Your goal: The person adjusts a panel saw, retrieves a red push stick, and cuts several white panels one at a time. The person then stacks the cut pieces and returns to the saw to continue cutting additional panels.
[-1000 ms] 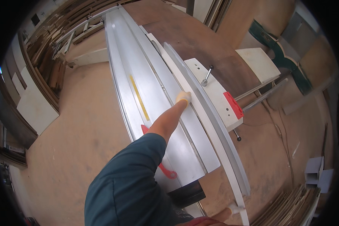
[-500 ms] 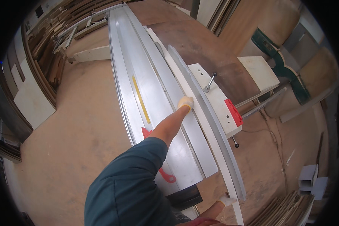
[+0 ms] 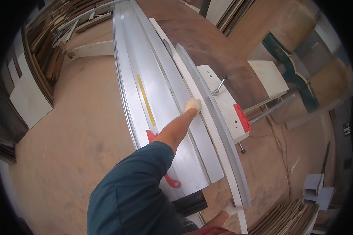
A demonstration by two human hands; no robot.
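Observation:
A long narrow white strip of board [image 3: 217,141] lies lengthwise on the silver table of a sliding table saw [image 3: 164,98], along a grey metal fence [image 3: 223,145]. My left hand [image 3: 193,105], in a pale glove with a yellow cuff, is closed over the strip near its middle and bears on it. Farther down, beyond the table's near edge, my right hand [image 3: 232,209], also gloved and slightly blurred, holds the strip near its close end. Past my left hand, part of a round grey saw blade [image 3: 166,46] shows beside the strip's far part.
A white fence carriage with a lever knob [image 3: 215,92] and red block [image 3: 242,118] sits right of the fence. A red handle [image 3: 172,181] lies on the table near my left arm. Stacked boards [image 3: 286,217] stand lower right; a green dust collector [image 3: 292,70] upper right.
The white strip has slid forward along the fence, its far end now farther past the blade. Both hands stay on it. The view has shifted slightly.

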